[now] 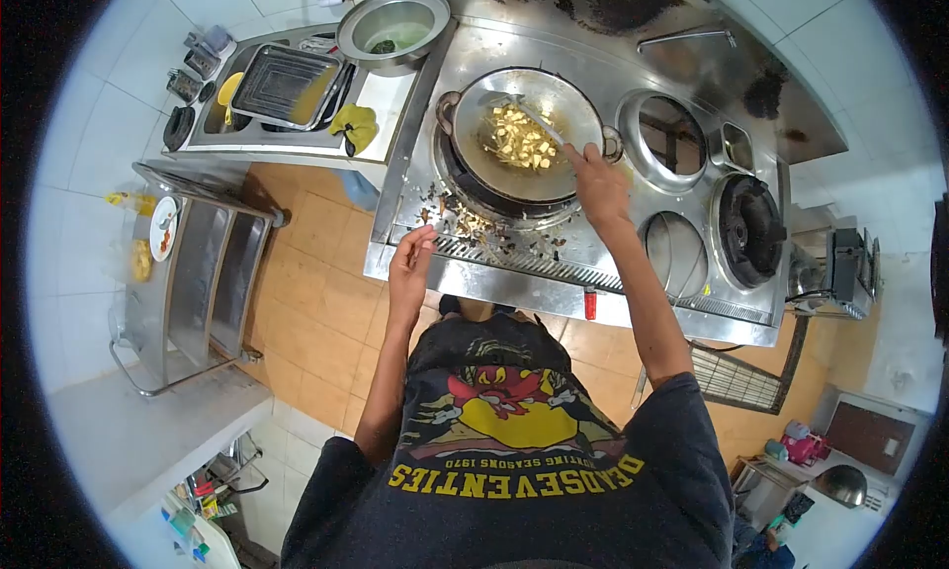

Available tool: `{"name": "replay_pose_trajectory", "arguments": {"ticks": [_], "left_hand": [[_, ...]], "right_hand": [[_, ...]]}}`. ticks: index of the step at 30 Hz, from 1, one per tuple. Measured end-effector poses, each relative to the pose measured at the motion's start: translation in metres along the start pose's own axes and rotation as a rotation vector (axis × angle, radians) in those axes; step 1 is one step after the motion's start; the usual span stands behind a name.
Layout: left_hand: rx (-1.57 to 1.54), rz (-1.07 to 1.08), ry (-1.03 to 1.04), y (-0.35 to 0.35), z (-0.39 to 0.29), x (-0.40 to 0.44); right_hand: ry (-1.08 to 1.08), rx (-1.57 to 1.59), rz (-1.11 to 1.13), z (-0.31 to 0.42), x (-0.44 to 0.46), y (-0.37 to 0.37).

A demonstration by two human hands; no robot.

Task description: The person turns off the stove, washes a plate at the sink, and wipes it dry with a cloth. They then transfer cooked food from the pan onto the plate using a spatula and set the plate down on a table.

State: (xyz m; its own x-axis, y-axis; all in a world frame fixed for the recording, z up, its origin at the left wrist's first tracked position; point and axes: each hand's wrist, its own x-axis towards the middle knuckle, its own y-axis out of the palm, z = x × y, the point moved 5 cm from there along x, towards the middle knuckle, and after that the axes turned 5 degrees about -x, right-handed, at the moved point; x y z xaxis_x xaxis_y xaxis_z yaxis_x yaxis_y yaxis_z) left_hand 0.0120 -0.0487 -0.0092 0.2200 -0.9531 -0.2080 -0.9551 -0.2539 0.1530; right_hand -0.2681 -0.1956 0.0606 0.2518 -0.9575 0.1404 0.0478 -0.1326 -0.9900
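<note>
A large wok [479, 181] with two loop handles sits on the burner of the steel stove. In it lies a heap of pale yellow cubes and thin strips [521, 139]. My right hand [599, 185] is closed around the handle of a metal wok spatula [542, 122], whose blade reaches into the wok at the far left of the food. My left hand [411, 258] is at the stove's front left edge, fingers curled together. Whatever it may hold is too small to make out. Just beyond it, food scraps [474, 225] are scattered on the stove top.
A metal basin [442, 25] of water stands at the back left, near a rectangular tray [265, 83] over the sink and a yellow-green cloth [356, 127]. To the right are a second burner [748, 231] and a round strainer [676, 256]. A steel trolley [188, 282] stands left.
</note>
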Motion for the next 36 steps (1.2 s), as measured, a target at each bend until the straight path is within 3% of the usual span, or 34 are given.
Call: {"name": "replay_pose_trajectory", "arguments": {"ticks": [2,5,8,14,23,32,36], "left_hand": [[-0.014,-0.016,-0.003,-0.002,0.001,-0.002],[-0.012,-0.035,-0.006,-0.007,0.0,-0.005],[0.004,-0.048,-0.013,-0.009,0.0,-0.006],[-0.034,-0.021,0.031,-0.004,0.002,-0.002],[0.018,0.005,-0.022,0.006,-0.003,0.0],[-0.007,0.0,0.004,0.018,-0.002,0.0],[0.011,-0.016,-0.017,0.023,0.0,0.0]], "right_hand": [[-0.074,-0.001,-0.074,-0.001,0.0,0.01],[0.106,0.17,0.123,-0.015,-0.003,0.009],[0.028,0.08,0.0,-0.023,-0.016,-0.008],[0.123,0.255,-0.114,-0.043,-0.035,-0.031],[0.328,0.572,0.112,-0.062,-0.072,-0.022],[0.218,0.497,0.047,-0.075,-0.074,-0.022],[0.225,0.487,0.215,-0.079,-0.075,-0.025]]}}
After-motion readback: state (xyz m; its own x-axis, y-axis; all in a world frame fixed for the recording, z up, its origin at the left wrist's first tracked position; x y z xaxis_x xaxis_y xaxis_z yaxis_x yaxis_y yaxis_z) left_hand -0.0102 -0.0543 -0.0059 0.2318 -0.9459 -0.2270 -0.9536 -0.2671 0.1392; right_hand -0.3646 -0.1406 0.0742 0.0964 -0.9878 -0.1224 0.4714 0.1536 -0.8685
